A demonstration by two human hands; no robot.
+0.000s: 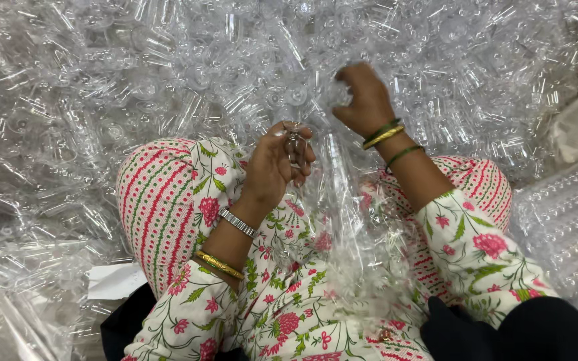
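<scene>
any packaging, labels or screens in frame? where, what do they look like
Clear plastic bag: on the lap between the knees, long, transparent, crinkled.
Clear blister trays: right edge, stacked, rows of round cells.
White paper slip: lower left on the pile, flat, plain.
No screens or signs.

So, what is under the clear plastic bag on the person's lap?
Under the clear plastic bag, the floral clothing shows through. Clear plastic pieces seem to sit inside it; the floor below the lap is hidden.

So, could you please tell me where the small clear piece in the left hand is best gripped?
Probably by its narrow upper end, pinched from above between thumb and forefinger. The clear piece stands roughly upright in the left hand, top exposed, lower part hidden by the fingers. Its exact shape is hard to tell.
</scene>
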